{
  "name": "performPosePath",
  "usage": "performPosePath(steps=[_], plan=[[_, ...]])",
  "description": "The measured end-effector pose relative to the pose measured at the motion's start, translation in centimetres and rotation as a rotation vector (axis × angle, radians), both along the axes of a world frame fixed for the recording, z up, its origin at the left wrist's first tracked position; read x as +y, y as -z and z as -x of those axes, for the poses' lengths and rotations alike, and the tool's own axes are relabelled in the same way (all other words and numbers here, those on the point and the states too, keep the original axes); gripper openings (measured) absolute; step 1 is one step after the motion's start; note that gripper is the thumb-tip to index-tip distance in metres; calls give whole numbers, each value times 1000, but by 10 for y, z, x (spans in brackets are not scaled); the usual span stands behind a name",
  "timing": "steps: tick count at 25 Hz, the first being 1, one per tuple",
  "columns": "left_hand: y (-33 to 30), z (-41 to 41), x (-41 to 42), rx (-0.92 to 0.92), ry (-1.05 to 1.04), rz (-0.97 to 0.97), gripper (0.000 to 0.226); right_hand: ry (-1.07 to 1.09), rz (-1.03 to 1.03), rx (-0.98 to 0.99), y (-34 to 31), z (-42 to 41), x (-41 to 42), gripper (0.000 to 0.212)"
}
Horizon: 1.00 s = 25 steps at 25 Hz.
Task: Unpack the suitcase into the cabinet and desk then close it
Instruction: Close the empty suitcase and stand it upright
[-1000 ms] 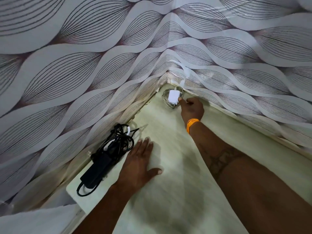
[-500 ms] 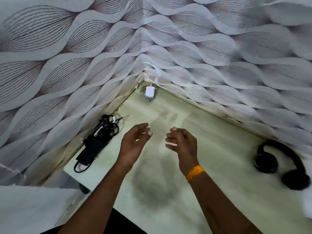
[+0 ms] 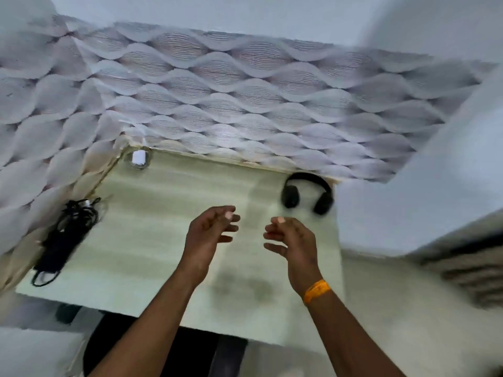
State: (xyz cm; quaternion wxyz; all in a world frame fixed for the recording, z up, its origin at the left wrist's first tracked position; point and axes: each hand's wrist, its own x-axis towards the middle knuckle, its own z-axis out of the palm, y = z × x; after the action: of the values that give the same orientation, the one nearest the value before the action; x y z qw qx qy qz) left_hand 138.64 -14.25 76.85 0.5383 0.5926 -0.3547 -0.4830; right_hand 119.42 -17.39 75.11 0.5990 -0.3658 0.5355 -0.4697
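Desk [image 3: 152, 240]: pale wood-grain top, set in corner w/ leaf-pattern wallpaper [image 3: 217, 104] on back + left walls. On it: white charger [image 3: 138, 157] in far-left corner; black adapter w/ cable [image 3: 65, 235] at left edge; black headphones [image 3: 307, 193] far right by wall. Left hand [image 3: 209, 235] & right hand [image 3: 292, 240] above desk, apart, fingers loosely curled, holding nothing. Orange wristband [image 3: 317, 290] on right wrist. Suitcase not visible.

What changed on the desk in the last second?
The right hand let go of the white charger in the corner and drew back; the left hand lifted off the desk. Both hover empty now. The black adapter and white charger stayed put.
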Motion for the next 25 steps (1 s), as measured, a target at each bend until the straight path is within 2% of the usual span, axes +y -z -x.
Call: performPosePath(steps=[8,14,18,22,25], plan=[[-13,272,56,-34,389,60,22,293,48,13,-23,282,119,24],[-30,516,104,-19,835,90,22,703,89,58,-43,499,243,23],[-32,650,126,7,1074,101,31,934,80,63,-41,596,306,27],[-11,775,152,-7,1274,85,20,1175,61,60,-24,690,362,25],[10,853,164,-11,1340,46,18,1251,27,79,-7,755,390,19]])
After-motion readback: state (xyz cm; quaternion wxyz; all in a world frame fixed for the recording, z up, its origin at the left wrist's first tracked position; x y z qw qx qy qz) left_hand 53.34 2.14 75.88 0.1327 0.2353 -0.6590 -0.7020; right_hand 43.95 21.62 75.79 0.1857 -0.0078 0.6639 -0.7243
